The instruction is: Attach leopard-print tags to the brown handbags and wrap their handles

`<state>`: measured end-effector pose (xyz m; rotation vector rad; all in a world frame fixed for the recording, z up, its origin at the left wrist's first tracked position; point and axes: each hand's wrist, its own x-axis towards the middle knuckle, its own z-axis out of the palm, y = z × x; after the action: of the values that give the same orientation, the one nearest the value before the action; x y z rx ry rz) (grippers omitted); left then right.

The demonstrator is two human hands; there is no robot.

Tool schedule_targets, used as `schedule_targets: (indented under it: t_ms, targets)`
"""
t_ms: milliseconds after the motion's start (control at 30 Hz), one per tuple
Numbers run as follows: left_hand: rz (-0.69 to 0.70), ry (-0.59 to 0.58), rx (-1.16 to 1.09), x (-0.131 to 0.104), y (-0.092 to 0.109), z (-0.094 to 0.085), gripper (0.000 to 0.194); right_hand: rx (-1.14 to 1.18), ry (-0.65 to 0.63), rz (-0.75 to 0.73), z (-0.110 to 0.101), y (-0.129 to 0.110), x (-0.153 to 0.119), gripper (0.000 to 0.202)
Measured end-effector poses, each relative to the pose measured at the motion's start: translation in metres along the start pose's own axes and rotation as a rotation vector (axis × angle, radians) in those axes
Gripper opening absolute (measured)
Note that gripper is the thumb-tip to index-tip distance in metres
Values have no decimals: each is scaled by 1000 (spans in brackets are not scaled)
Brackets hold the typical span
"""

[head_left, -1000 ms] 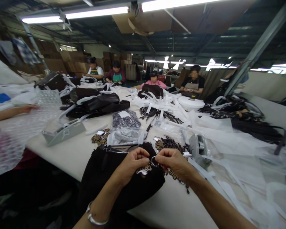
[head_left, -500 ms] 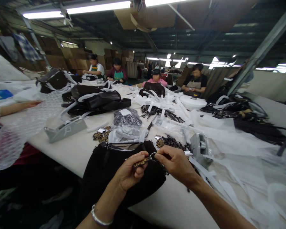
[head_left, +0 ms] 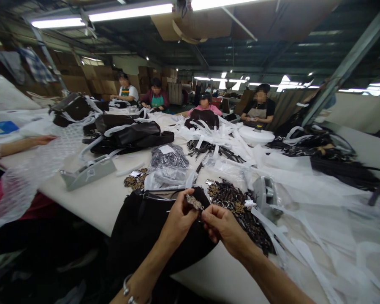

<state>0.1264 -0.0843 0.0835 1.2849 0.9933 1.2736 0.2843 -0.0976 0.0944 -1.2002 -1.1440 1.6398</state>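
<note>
A black bag (head_left: 145, 236) with a zipped top edge lies at the table's near edge, beneath my hands. My left hand (head_left: 180, 215) is closed on a small leopard-patterned charm (head_left: 194, 202) above the bag. Close against it, my right hand (head_left: 220, 221) pinches the dark lower end of the same charm; the exact part between its fingertips is too small to make out. Right of the hands is a pile of patterned charms (head_left: 231, 196) with metal rings and dark straps. More patterned charms (head_left: 135, 180) lie behind the bag on the left.
A grey tape dispenser (head_left: 88, 173) and black bags (head_left: 126, 133) are on the left, where another person's hand (head_left: 46, 139) touches bubble wrap (head_left: 63, 147). A plastic bag of dark parts (head_left: 168, 157) lies ahead. White strips (head_left: 307, 253) cover the right side. Several people sit beyond.
My right hand has moved slightly down and left, uncovering more of the charm pile. My left hand has turned and risen a little, tilting the charm. The metal ring between the hands no longer shows.
</note>
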Motion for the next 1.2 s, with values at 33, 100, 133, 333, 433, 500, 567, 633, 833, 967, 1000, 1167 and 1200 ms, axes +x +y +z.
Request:
schedule_targets:
  t_ms: [33,100,133,333,433,500,567,633,833,967,1000,1167,1200]
  targets:
    - [1,-21,40,1,3,-1,50,-52,-13,-13,0,0,0,41]
    - [2,-62,123,1,11,-4,57,-134,-45,-21,-4,-2,1,40]
    - [8,-73,179,0,15,-5,62,-181,-58,-20,-7,-4,2,40]
    - [118,-184,375,-5,43,-2,65,-507,225,-422,-20,-42,-1,33]
    - [134,-273,236,-4,59,3,61,-437,178,-621,-14,-60,-5,33]
    - [148,-269,163,-3,72,6,62,-324,44,-590,-10,-65,-7,32]
    - [158,-234,135,-2,83,5,63,-257,-41,-517,-10,-64,-7,31]
    - [140,-227,145,-1,90,2,54,-273,-65,-452,-13,-59,-6,28]
    - [-56,-254,51,10,73,-7,22,-203,-101,-309,-13,-36,-4,30]
    - [-159,-201,-134,14,56,-7,28,-18,-38,-193,-4,-22,-1,30]
    - [-183,-192,-167,14,52,-7,30,6,-30,-165,-2,-19,0,31]
    - [-193,-162,-117,24,35,-18,32,54,41,-165,2,-16,6,33]
    - [-172,-128,-26,30,31,-22,30,85,42,-158,2,-17,8,33]
